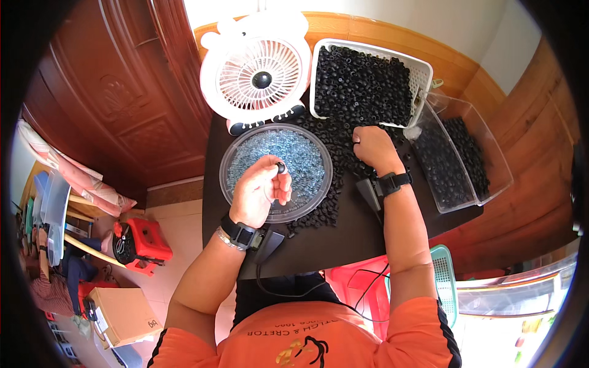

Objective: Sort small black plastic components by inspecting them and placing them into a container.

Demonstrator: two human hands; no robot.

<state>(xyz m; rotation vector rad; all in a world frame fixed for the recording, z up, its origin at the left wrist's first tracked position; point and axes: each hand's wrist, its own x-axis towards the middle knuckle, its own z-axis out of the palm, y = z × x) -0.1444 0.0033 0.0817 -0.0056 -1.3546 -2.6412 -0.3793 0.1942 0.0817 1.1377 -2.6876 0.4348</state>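
Observation:
Above a round clear tub [225, 161] of small pale-blue translucent pieces [283, 144], my left hand [261, 189] pinches a small black ring-like piece [281, 167] between thumb and fingers. My right hand [375, 149] is closed, knuckles up, at the loose black pieces [343, 153] on the dark table [359, 239]. What its fingers hold, if anything, is hidden. Right of the tub, the black pieces lie scattered along its side and toward the near edge.
A white animal-shaped fan [262, 80] stands behind the tub. A white basket [315, 80] full of black pieces is at the back, and a clear bin [485, 144] with more is at the right. Black straps with cabled devices [267, 246] are on both wrists. A red stool [150, 242] stands left.

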